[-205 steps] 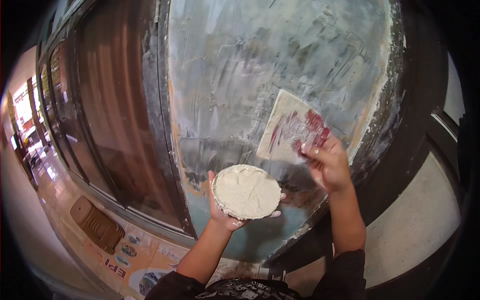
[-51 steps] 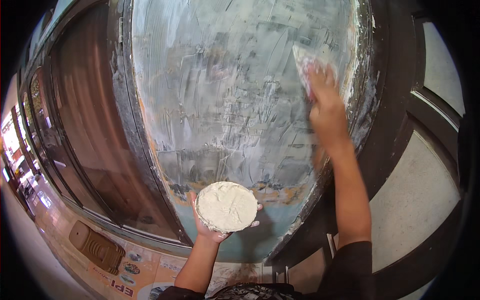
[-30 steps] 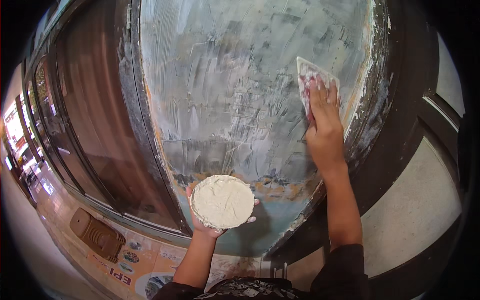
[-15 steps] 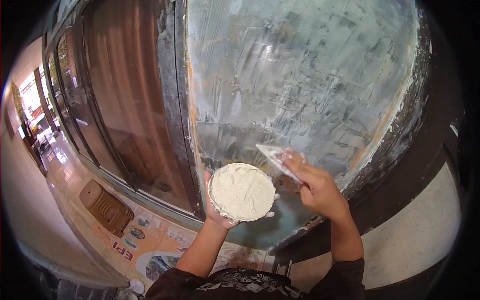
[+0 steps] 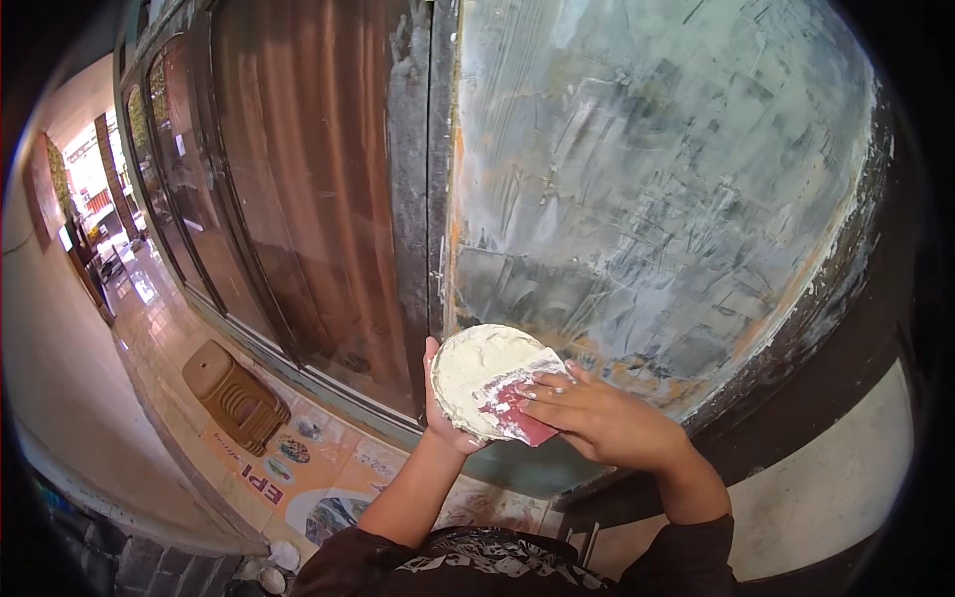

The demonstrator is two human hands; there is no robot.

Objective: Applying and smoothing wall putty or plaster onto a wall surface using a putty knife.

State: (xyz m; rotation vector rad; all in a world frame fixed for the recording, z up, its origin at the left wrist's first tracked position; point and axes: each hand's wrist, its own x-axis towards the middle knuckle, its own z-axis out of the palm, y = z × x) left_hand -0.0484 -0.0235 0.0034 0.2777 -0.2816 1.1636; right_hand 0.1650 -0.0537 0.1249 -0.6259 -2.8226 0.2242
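Note:
A round container of cream-coloured putty [image 5: 476,360] rests in my left hand [image 5: 453,423], whose fingers wrap round its side and underside. My right hand [image 5: 597,416] grips a red, putty-smeared putty scraper [image 5: 527,416]. Its flat blade lies over the right part of the putty and appears to touch it. White smears cover the fingertips of my right hand. Just beyond the container rises a wall panel [image 5: 657,199] coated in streaky grey-green and white filler, with rough orange-brown patches along its lower and side edges.
Left of the panel stands a dark-framed glass window [image 5: 308,199] with a brown curtain behind it. A brown plastic stool [image 5: 234,393] sits on the floor by a printed banner [image 5: 269,468]. A pale curved surface [image 5: 826,488] lies at the lower right.
My right hand has brought the scraper down from near the wall onto the putty. The view has swung left, so the panel now sits further right.

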